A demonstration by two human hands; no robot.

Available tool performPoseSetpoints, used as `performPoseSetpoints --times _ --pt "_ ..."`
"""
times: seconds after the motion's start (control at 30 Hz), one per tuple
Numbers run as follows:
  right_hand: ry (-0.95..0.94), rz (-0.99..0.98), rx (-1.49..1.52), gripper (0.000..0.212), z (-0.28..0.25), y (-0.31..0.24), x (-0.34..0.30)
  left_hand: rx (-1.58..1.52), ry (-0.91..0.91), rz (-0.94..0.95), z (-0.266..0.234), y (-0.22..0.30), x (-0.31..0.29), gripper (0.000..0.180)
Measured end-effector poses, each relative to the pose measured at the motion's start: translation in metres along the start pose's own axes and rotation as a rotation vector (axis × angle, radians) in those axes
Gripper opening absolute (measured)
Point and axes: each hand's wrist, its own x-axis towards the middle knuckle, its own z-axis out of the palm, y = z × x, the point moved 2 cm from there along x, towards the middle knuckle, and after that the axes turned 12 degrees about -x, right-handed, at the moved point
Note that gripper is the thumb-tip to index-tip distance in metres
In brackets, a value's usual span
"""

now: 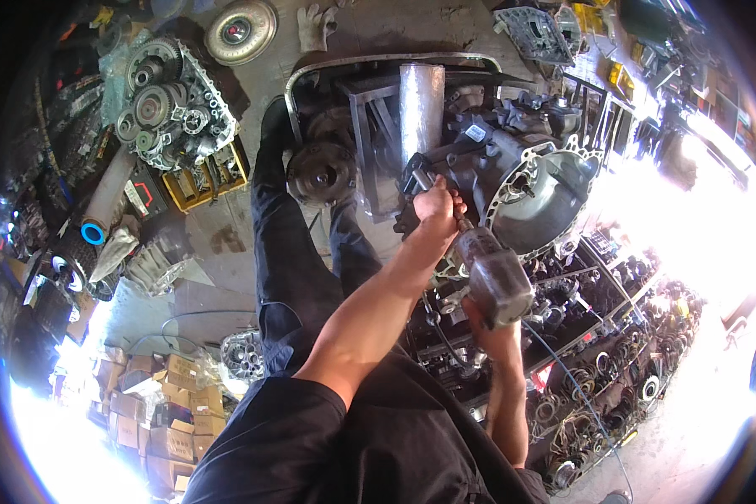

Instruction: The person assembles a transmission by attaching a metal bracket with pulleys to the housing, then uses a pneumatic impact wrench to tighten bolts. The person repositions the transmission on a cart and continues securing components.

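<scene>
A grey air impact wrench [497, 277] points up and left toward a dark gearbox [487, 160] with a wide, open bell housing [550, 206]. My right hand [489, 329] is closed round the wrench's handle, its fingers partly hidden behind the tool body. Ahead of the wrench's nose, my left hand [438, 204] is wrapped round a metal shaft in line with it. The shaft's silver end [423, 178] shows beyond my fingers, against a dark part at the gearbox's side. Whether it sits on a fastener I cannot make out.
A foil-bright cylinder [422, 109] stands beside a metal frame [370, 126]. Left lies an opened gearbox with gears [154, 105] above a yellow crate [206, 189]. An air hose [581, 395] trails at right past racks of rings [605, 378]. Cardboard boxes [172, 412] are piled lower left.
</scene>
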Motion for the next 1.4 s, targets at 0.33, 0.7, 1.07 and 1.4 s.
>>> performPoseSetpoints --times 0.33,0.7,1.07,1.4 --pt "0.088 0.125 0.009 0.036 0.002 -0.009 -0.009 0.198 -0.089 0.067 -0.004 0.004 0.034 0.027" --pt "0.169 0.107 0.377 0.025 0.031 0.046 -0.110 0.437 -0.091 0.383 -0.045 0.043 -0.010 0.031" --pt "0.385 0.295 0.469 0.029 0.077 0.182 -0.191 1.253 -0.041 1.301 -0.115 0.285 -0.126 0.031" --pt "0.787 0.568 0.865 0.002 0.186 0.222 -0.270 1.554 0.247 1.295 -0.216 0.378 -0.127 0.035"
